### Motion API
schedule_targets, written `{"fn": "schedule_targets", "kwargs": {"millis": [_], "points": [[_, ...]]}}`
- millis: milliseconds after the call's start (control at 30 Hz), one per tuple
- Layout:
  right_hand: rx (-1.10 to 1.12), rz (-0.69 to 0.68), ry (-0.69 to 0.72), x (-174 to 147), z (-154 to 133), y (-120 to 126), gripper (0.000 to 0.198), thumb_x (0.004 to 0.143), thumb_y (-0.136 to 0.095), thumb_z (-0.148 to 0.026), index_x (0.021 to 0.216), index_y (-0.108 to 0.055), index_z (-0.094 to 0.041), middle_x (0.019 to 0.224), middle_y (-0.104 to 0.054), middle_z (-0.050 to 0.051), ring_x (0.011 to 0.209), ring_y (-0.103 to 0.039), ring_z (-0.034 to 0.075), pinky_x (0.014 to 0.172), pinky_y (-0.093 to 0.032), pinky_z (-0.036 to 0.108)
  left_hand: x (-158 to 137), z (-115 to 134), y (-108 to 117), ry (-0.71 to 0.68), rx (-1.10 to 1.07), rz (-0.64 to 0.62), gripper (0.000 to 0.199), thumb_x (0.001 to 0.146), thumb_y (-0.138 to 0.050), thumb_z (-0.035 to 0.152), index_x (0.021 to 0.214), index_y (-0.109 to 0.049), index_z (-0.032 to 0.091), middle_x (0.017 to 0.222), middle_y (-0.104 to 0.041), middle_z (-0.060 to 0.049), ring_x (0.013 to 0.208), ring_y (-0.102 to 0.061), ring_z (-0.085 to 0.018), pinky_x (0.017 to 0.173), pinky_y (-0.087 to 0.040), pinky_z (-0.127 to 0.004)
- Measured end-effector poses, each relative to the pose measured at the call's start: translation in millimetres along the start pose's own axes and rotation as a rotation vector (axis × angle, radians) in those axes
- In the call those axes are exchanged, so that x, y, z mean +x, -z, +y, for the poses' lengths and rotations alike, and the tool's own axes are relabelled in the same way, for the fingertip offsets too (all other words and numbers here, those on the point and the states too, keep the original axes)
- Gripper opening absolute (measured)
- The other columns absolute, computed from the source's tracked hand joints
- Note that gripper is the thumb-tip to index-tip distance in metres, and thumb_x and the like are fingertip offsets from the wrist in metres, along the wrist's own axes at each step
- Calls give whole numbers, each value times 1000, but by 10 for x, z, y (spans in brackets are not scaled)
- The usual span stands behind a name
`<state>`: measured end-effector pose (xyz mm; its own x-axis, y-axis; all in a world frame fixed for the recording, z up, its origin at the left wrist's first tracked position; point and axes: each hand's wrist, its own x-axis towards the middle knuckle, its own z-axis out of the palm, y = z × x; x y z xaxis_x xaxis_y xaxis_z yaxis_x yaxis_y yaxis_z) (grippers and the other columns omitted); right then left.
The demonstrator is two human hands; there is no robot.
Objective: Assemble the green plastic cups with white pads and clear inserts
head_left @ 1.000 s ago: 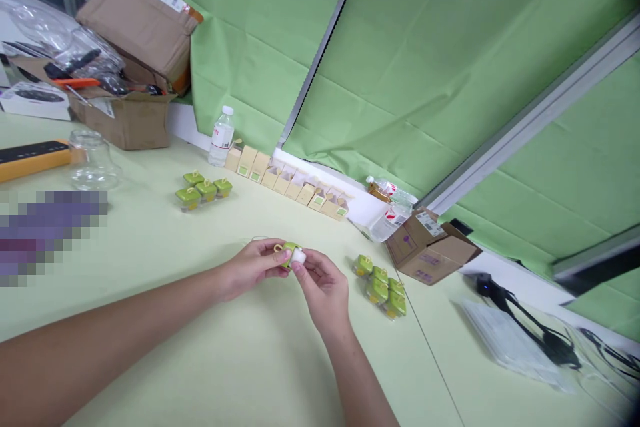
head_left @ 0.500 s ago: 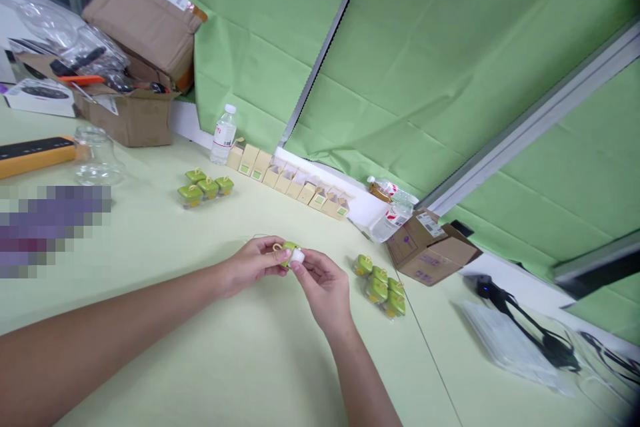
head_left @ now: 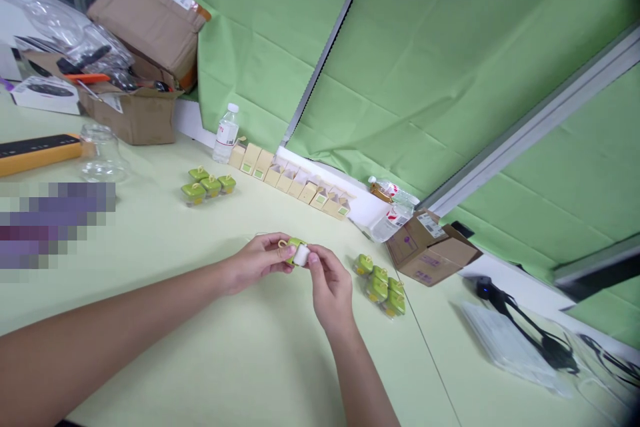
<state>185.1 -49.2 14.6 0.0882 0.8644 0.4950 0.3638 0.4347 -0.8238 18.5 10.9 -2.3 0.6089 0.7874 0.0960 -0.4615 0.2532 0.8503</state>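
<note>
My left hand (head_left: 263, 258) is closed around a small green-lidded container (head_left: 295, 242) with a yellow loop, held just above the table. At its near side shows a small white piece (head_left: 301, 254), whose exact kind I cannot make out. The thumb and fingers of my right hand (head_left: 332, 288) pinch the right edge of this white piece. Similar green-lidded clear containers (head_left: 379, 290) stand in a cluster right of my right hand. Another group of such containers (head_left: 211, 185) is farther back on the left.
A row of small tan boxes (head_left: 285, 180) lines the back edge of the table, beside an upright water bottle (head_left: 227, 134). Bottles (head_left: 391, 220) and a cardboard box (head_left: 431, 247) are at back right. A glass jar (head_left: 103, 154) and an orange power strip (head_left: 40, 154) lie left.
My right hand has shifted slightly right, and more of the white piece shows at the container. My left hand keeps its hold. The view has moved a little.
</note>
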Motion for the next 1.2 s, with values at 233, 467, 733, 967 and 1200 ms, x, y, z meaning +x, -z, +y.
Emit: {"fn": "schedule_targets", "kwargs": {"millis": [233, 467, 733, 967, 1200], "points": [[-56, -14, 62, 40, 7, 78, 17, 93, -57, -27, 100, -72, -22, 94, -68, 7, 86, -64, 19, 77, -52, 32, 16, -34, 5, 25, -19, -41, 27, 82, -75, 37, 95, -69, 14, 94, -64, -7, 81, -59, -14, 77, -49, -29], [-32, 2, 62, 46, 13, 106, 12, 90, -62, -28, 91, -72, -21, 88, -69, 6, 82, -64, 18, 73, -51, 31, 10, -34, 6, 56, -17, -62, 27, 80, -77, 36, 94, -70, 14, 95, -64, -7, 84, -59, -15, 78, -49, -29], [-13, -34, -21, 48, 20, 134, 13, 88, -66, -31, 89, -71, -20, 84, -71, 6, 78, -65, 18, 73, -53, 31, -3, -42, 11, 61, -22, -63, 28, 77, -79, 35, 92, -69, 14, 91, -64, -6, 82, -60, -15, 75, -48, -29], [6, -27, -72, 45, 24, 127, 15, 86, -68, -33, 89, -73, -20, 85, -73, 6, 78, -67, 19, 73, -55, 32, 1, -61, 16, 54, -30, -59, 28, 77, -79, 35, 94, -70, 15, 93, -65, -7, 82, -61, -16, 75, -48, -30], [-8, -46, -75, 47, -10, 126, 15, 87, -67, -32, 92, -75, -21, 86, -73, 6, 77, -66, 18, 71, -53, 31, -11, -51, 4, 62, -1, -33, 29, 77, -79, 36, 94, -69, 14, 92, -65, -6, 79, -60, -14, 76, -48, -30]]}}
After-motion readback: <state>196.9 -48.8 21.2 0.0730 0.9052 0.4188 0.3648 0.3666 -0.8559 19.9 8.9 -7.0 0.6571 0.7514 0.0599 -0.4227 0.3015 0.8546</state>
